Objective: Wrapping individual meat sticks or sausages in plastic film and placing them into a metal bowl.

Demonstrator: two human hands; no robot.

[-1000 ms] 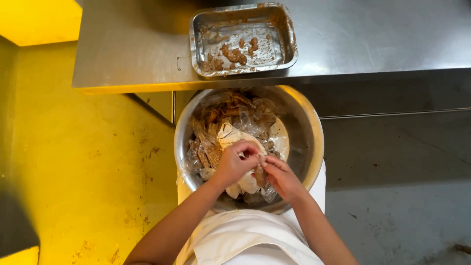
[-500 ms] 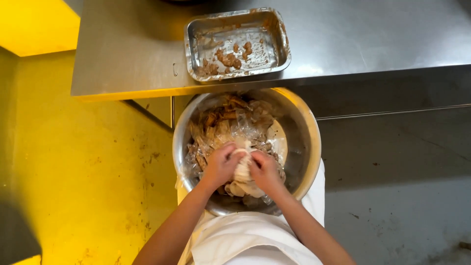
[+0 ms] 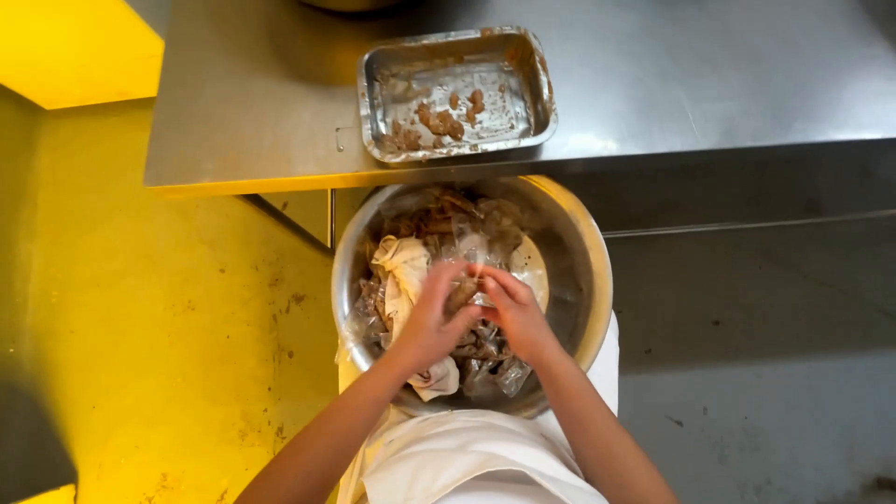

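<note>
Over the large steel bowl, the left hand and right hand jointly pinch a crumpled clear plastic bag above brown scraps, mid-handling it; pulling it free calls for a firm two-handed grip.

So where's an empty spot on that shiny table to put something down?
The steel table is bare to the right of the metal tray, out to its right end. A smaller bare patch lies left of the tray, toward the table's left edge. The big bowl is crowded: scraps, crumpled plastic, and left hand and right hand inside.
</note>
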